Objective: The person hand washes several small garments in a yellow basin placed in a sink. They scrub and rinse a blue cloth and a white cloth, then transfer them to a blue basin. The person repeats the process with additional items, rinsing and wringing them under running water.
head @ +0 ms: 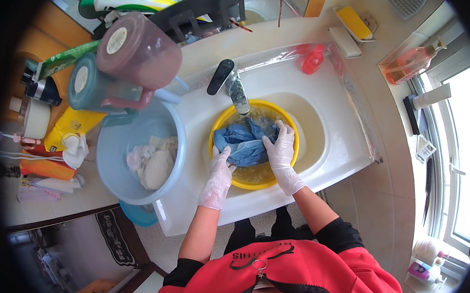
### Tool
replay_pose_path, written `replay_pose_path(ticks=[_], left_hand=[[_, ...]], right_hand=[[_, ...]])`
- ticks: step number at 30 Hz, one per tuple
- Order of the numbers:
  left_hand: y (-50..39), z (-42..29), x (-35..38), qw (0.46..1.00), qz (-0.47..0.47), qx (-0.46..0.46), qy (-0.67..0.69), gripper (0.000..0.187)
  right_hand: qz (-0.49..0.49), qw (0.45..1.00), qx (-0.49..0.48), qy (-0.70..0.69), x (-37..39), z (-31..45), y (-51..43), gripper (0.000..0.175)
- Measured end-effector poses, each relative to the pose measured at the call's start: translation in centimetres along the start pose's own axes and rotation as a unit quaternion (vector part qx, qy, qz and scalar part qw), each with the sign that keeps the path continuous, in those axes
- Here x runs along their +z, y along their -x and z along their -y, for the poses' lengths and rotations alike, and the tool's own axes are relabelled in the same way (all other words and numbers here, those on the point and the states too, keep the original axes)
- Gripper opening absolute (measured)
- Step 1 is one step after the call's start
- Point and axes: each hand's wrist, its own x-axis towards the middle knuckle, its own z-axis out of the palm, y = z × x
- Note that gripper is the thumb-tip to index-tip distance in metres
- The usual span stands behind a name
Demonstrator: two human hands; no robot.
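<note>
A wet blue cloth (pixel 245 145) lies bunched in a yellow plastic basin (pixel 252 184) of sudsy water, which stands in a white sink (pixel 343 117). My left hand (pixel 220 172), in a thin clear glove, grips the cloth's lower left edge. My right hand (pixel 281 152), gloved the same way, holds its right side, fingers partly in the folds. The chrome faucet (pixel 237 91) with a black handle reaches over the basin's back rim. Whether water runs from it, I cannot tell.
At the left, a light blue basin (pixel 108 170) holds pale cloths (pixel 158 167). Pink (pixel 155 55) and teal (pixel 96 85) plastic jugs overhang its back. A red bottle (pixel 313 60) stands on the sink's back right corner. Beyond are a yellow sponge (pixel 355 22) and a pump bottle (pixel 412 63) near the window.
</note>
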Motion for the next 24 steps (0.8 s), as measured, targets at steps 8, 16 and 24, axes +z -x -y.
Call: replay_pose_path(ticks=[8,16,24], left_hand=[[-2.6,2.4,1.9,0.995,0.026,0.029,0.094,0.038],[-3.9,2.2,2.9,0.993,0.045,0.096,0.053,0.037],[-4.4,3.2,1.6,0.990,0.055,-0.046,0.123,0.035]], right_hand=[[0.154,0.864,0.218,-0.426,-3.8,10.5,2.9,0.024],[0.071,0.859,0.297,-0.411,-4.7,11.9,0.5,0.028],[0.037,0.940,0.170,-0.292,-4.6,11.1,-0.7,0.024]])
